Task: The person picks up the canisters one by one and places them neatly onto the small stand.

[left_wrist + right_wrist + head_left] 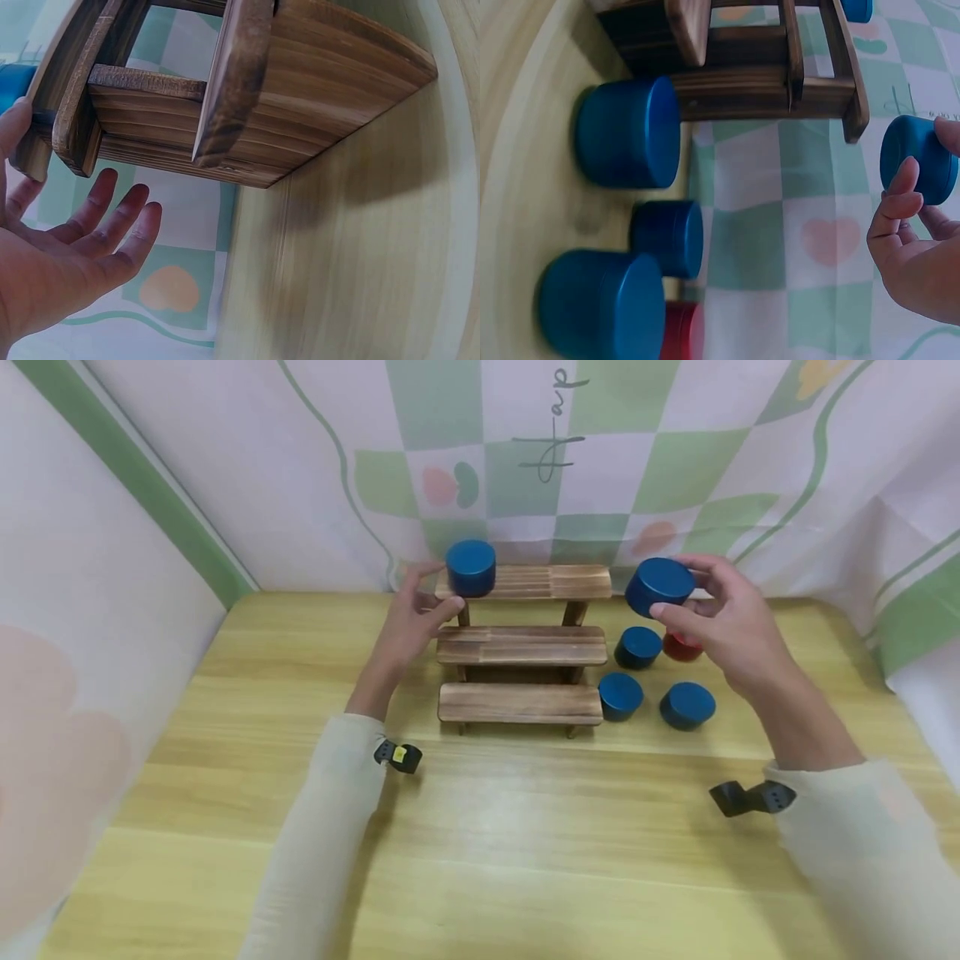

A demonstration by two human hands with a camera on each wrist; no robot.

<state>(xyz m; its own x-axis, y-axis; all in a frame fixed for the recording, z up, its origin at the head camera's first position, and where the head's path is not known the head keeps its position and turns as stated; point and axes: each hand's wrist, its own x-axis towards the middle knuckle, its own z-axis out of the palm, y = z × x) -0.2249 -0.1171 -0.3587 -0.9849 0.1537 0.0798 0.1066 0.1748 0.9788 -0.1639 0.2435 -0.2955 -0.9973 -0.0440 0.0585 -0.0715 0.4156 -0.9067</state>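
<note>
A wooden three-step stand (pixel 521 647) is on the table near the back cloth. At the left end of its top step is a round blue tin (pixel 471 570), which my left hand (pixel 411 625) pinches between thumb and index finger. The other fingers spread loosely beside the stand in the left wrist view. Right of the stand, my right hand (pixel 742 631) grips another round blue tin (pixel 660 587) between thumb and fingers, raised above the table. In the right wrist view, a seam runs around this held tin (pixel 919 159).
Three more blue tins, a near one (pixel 620 697), a back one (pixel 638 647) and a right one (pixel 687 706), stand right of the stand. A red tin (pixel 682 647) is partly hidden behind my right hand. A patterned cloth (pixel 607 468) hangs behind the table (pixel 480 843).
</note>
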